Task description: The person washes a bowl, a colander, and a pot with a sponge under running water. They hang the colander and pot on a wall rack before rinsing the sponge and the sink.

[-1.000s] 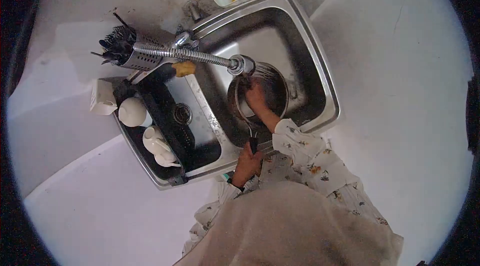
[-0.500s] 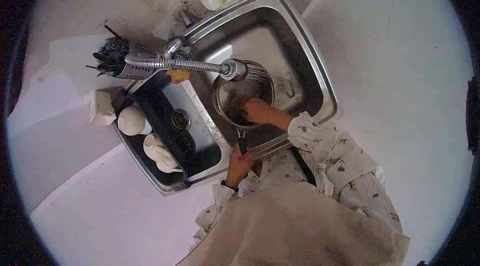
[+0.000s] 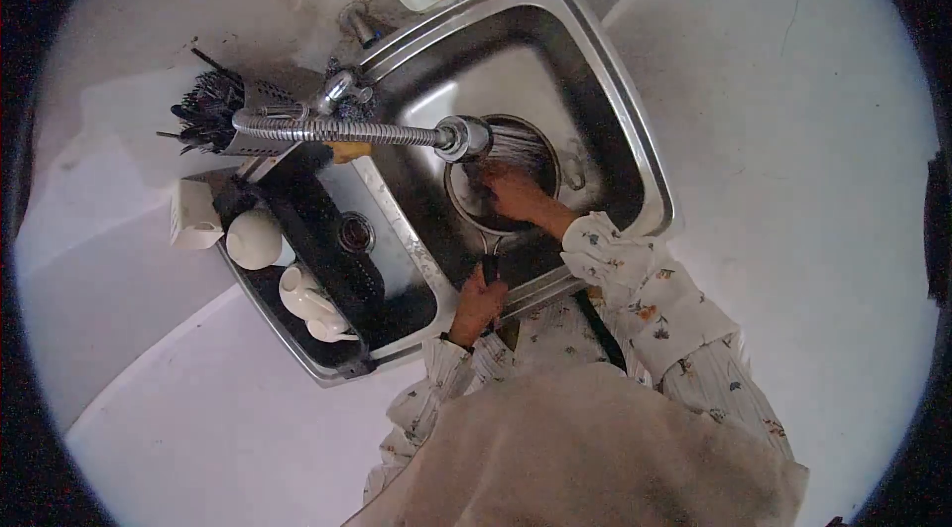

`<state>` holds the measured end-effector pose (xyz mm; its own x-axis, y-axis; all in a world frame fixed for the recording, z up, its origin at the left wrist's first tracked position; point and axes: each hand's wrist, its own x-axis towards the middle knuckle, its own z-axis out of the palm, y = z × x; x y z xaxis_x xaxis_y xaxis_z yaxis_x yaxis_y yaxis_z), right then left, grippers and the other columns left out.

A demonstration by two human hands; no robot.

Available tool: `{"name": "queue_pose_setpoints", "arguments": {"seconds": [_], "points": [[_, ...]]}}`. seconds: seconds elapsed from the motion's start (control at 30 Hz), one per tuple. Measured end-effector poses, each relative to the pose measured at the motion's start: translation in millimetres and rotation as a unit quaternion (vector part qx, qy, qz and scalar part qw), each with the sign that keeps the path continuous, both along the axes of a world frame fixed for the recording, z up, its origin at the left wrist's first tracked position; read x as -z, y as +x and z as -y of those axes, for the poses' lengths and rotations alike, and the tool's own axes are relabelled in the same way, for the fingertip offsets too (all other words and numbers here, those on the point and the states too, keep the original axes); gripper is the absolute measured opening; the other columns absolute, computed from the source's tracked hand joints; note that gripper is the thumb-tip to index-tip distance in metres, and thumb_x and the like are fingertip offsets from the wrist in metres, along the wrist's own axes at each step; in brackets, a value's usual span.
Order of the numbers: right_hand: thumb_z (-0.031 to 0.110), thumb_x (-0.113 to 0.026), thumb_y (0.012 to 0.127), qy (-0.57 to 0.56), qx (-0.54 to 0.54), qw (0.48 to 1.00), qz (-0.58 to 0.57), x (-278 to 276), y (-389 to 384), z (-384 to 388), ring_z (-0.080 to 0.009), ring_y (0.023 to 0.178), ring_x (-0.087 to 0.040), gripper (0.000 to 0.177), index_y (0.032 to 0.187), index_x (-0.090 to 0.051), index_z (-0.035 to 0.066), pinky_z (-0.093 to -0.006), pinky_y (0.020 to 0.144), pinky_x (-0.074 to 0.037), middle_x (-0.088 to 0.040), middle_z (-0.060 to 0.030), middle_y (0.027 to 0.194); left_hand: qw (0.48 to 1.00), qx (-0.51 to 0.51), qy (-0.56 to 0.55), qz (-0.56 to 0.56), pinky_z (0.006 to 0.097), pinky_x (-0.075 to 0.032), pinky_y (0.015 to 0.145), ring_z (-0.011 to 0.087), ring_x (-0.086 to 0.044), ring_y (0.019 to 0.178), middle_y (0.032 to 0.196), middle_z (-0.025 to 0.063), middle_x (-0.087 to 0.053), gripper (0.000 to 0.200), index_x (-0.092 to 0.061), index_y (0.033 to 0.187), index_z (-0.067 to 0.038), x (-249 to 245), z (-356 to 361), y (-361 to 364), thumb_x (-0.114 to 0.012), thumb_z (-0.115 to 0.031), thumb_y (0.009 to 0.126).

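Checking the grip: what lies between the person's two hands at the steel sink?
Head view: the round steel pan's black handle spans it; the left hand grips its end, the right hand is inside the pan.

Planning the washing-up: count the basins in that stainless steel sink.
2. The larger basin holds the round metal pan under the spraying tap; the smaller basin, beside it, holds a black rack with white crockery. None seems hidden.

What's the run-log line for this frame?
left hand: grips pan handle | right hand: inside pan, under faucet spray | pan: in sink
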<state>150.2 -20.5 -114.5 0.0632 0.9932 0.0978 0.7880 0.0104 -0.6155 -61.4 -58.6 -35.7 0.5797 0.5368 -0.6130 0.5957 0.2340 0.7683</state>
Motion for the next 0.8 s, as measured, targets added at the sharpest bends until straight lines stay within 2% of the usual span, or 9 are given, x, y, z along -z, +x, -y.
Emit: {"name": "queue_pose_setpoints", "arguments": {"seconds": [0.07, 0.17, 0.27, 0.4, 0.47, 0.53, 0.67, 0.73, 0.8], "points": [[0.009, -0.061, 0.066, -0.170, 0.028, 0.985, -0.012, 1.6, 7.2, 0.5, -0.0377, 0.098, -0.054, 0.048, 0.111, -0.050, -0.003, -0.0442, 0.089, -0.041, -0.055, -0.0235, 0.107, 0.997, 0.029, 0.004, 0.068, 0.0285, -0.035, 0.037, 0.0123, -0.043, 0.042, 0.057, 0.0044, -0.046, 0.027, -0.044, 0.104, -0.002, 12.2, 0.5, -0.9, -0.055, -0.010, 0.080], [0.012, -0.063, 0.066, -0.332, 0.042, 0.942, -0.020, 5.1, 14.3, -2.9, -0.0369, 0.100, -0.053, 0.042, 0.106, -0.055, -0.001, -0.0432, 0.090, -0.041, -0.056, -0.0221, 0.107, 0.996, -0.067, -0.063, -0.009, 0.0269, -0.032, 0.034, 0.0107, -0.040, 0.039, 0.053, 0.0014, -0.042, 0.023, -0.043, 0.096, -0.005, 15.0, -0.7, 6.1, -0.057, -0.014, 0.081], [0.022, -0.051, 0.077, -0.211, 0.168, 0.962, -0.046, 55.0, -1.3, -1.2, -0.0371, 0.088, -0.059, 0.034, 0.104, -0.055, 0.003, -0.0488, 0.078, -0.045, -0.061, -0.0217, 0.092, 0.969, -0.137, -0.198, 0.061, 0.0274, -0.031, 0.033, 0.0121, -0.038, 0.036, 0.050, 0.0006, -0.040, 0.022, -0.042, 0.090, -0.007, -3.2, -9.6, 16.3, -0.056, -0.022, 0.084], [0.026, -0.055, 0.073, -0.281, 0.179, 0.939, -0.088, 51.6, -14.1, -30.9, -0.0376, 0.083, -0.060, 0.033, 0.094, -0.057, 0.001, -0.0485, 0.074, -0.046, -0.061, -0.0217, 0.088, 0.940, -0.166, -0.298, -0.027, 0.0285, -0.031, 0.031, 0.0126, -0.036, 0.033, 0.046, -0.0001, -0.037, 0.035, -0.042, 0.088, -0.008, -7.6, -24.7, 23.2, -0.049, -0.042, 0.087], [0.028, -0.056, 0.071, -0.281, 0.101, 0.949, -0.099, 79.6, -24.2, -38.3, -0.0376, 0.080, -0.060, 0.034, 0.091, -0.059, 0.000, -0.0482, 0.071, -0.048, -0.062, -0.0208, 0.086, 0.923, -0.181, -0.336, -0.039, 0.0290, -0.031, 0.031, 0.0126, -0.036, 0.032, 0.046, -0.0002, -0.036, 0.039, -0.042, 0.087, -0.009, -4.0, -27.6, 20.0, -0.046, -0.048, 0.087], [0.027, -0.057, 0.070, -0.267, 0.070, 0.959, -0.064, 72.4, -28.9, -39.1, -0.0365, 0.078, -0.061, 0.031, 0.089, -0.060, 0.003, -0.0477, 0.070, -0.048, -0.062, -0.0197, 0.083, 0.981, -0.071, -0.166, -0.073, 0.0292, -0.032, 0.032, 0.0136, -0.038, 0.033, 0.046, 0.0009, -0.037, 0.044, -0.044, 0.088, -0.009, -3.9, -31.7, 19.5, -0.042, -0.053, 0.087], [0.023, -0.057, 0.070, -0.131, -0.027, 0.989, 0.063, 28.3, -21.4, -32.3, -0.0327, 0.075, -0.062, 0.026, 0.089, -0.062, 0.006, -0.0465, 0.067, -0.050, -0.063, -0.0184, 0.081, 0.960, -0.126, -0.237, -0.079, 0.0307, -0.034, 0.033, 0.0164, -0.040, 0.033, 0.048, 0.0027, -0.039, 0.043, -0.045, 0.090, -0.007, 1.0, -39.7, 9.9, -0.043, -0.050, 0.088], [0.021, -0.055, 0.074, -0.137, -0.018, 0.988, 0.072, 38.0, -16.1, -27.7, -0.0321, 0.074, -0.063, 0.021, 0.088, -0.063, 0.007, -0.0468, 0.067, -0.050, -0.063, -0.0179, 0.081, 0.990, 0.084, 0.107, 0.042, 0.0319, -0.036, 0.033, 0.0183, -0.042, 0.034, 0.049, 0.0040, -0.040, 0.044, -0.046, 0.091, -0.005, 18.8, -32.4, -5.0, -0.041, -0.049, 0.088], [0.022, -0.044, 0.086, -0.412, -0.047, 0.909, 0.030, 42.5, -6.5, -34.2, -0.0373, 0.115, -0.044, 0.050, 0.134, -0.030, 0.017, -0.0548, 0.090, -0.037, -0.034, -0.0105, 0.137, 0.999, 0.035, 0.003, -0.019, 0.0330, -0.037, 0.034, 0.0190, -0.043, 0.035, 0.050, 0.0044, -0.041, 0.044, -0.047, 0.093, -0.005, 8.3, -37.2, 5.3, -0.041, -0.048, 0.088]]}}
